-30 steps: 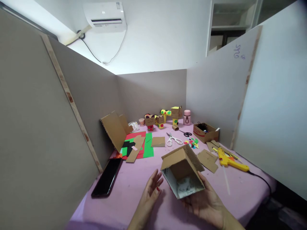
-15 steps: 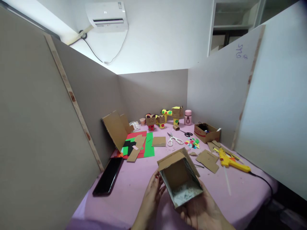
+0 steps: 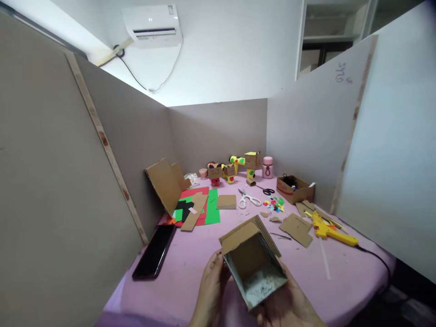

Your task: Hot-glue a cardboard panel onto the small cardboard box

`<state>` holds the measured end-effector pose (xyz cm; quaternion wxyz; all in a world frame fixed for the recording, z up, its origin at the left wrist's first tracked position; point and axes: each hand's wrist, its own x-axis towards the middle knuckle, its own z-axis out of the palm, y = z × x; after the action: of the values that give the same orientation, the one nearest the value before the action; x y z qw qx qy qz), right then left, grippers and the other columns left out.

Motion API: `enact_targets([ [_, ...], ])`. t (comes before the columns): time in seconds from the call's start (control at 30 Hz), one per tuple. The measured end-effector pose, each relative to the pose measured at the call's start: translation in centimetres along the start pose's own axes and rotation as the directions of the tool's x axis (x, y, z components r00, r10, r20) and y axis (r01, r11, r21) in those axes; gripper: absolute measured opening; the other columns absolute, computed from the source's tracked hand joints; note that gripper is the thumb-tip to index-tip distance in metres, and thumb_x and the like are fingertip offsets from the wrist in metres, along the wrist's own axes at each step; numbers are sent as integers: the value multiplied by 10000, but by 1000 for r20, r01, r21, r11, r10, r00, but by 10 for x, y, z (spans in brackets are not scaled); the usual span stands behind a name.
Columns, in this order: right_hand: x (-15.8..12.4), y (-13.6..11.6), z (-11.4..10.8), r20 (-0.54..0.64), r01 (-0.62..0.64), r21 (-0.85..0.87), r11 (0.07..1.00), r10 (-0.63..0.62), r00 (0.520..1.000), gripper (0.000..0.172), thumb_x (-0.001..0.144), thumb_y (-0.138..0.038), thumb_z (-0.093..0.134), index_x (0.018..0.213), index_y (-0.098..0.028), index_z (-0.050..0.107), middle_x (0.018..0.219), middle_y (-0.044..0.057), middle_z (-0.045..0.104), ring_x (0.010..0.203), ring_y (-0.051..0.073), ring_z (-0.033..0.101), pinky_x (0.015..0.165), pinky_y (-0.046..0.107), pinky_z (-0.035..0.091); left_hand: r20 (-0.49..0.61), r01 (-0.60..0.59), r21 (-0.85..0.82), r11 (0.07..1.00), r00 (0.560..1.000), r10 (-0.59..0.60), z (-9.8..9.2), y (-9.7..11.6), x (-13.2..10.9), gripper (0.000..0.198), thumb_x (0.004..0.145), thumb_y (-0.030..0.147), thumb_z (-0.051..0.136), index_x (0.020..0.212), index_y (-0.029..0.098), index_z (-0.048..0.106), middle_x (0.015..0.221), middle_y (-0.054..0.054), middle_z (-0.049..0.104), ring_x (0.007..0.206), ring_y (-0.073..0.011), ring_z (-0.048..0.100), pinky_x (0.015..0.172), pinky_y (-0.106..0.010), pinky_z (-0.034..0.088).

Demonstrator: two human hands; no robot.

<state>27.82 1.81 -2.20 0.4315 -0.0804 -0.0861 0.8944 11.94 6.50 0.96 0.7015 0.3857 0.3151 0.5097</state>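
A white wall (image 3: 235, 50) rises beyond grey partitions (image 3: 218, 131) standing left, right and far around a pink-draped table (image 3: 170, 299). An air conditioner (image 3: 151, 25) hangs far left. A tilted, open cardboard box (image 3: 252, 263) sits near, between 2 hands: the left hand (image 3: 210, 279) presses curled fingers against its left side; the right hand (image 3: 289, 297) cups it underneath, most fingers hidden.

Soft, cool light brightens the smooth white wall (image 3: 235, 50), glinting on the glossy white air conditioner (image 3: 151, 23). Shadow darkens the lilac cloth-covered table (image 3: 180, 272) beneath the open brown cardboard box (image 3: 240, 239). Wide-angle stretch distorts the edges; distant details look soft.
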Motion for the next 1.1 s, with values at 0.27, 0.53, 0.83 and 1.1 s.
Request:
enact_targets([
  [0.27, -2, 3, 5, -15, -16, -84, 996, 15, 1000, 712, 649, -687, 629, 1052, -100, 652, 920, 132, 763, 720, 244, 725, 583, 295, 556, -39, -22, 31, 999, 999, 23, -2, 0, -1, 343, 734, 458, 690, 928, 175, 684, 969, -67, 720, 961, -240, 628, 806, -301, 469],
  [0.53, 5, 6, -8, -31, -21, -60, 998, 19, 999, 724, 604, -733, 612, 1011, -139, 691, 852, 104, 774, 691, 260, 727, 555, 297, 561, -43, -13, 27, 1000, 999, 14, -1, 0, -3, 348, 734, 484, 677, 898, 178, 691, 895, -54, 733, 854, -215, 651, 762, -291, 475],
  [0.83, 6, 8, -7, -33, -5, -84, 996, 2, 999, 682, 610, -738, 611, 945, -156, 724, 863, 112, 769, 733, 254, 717, 565, 251, 528, -49, -3, 4, 1000, 999, 3, -3, -4, -2, 342, 702, 474, 711, 853, 167, 696, 847, -55, 737, 834, -216, 661, 768, -299, 484],
  [1.1, -7, 9, 7, -210, 150, -179, 972, -187, 960, 468, 717, -568, 654, 937, -157, 696, 806, 89, 768, 684, 236, 707, 599, 319, 535, -62, 19, -18, 1000, 998, -20, -10, -15, -1, 377, 689, 401, 723, 983, 170, 674, 1013, -99, 718, 904, -277, 659, 770, -347, 495],
])
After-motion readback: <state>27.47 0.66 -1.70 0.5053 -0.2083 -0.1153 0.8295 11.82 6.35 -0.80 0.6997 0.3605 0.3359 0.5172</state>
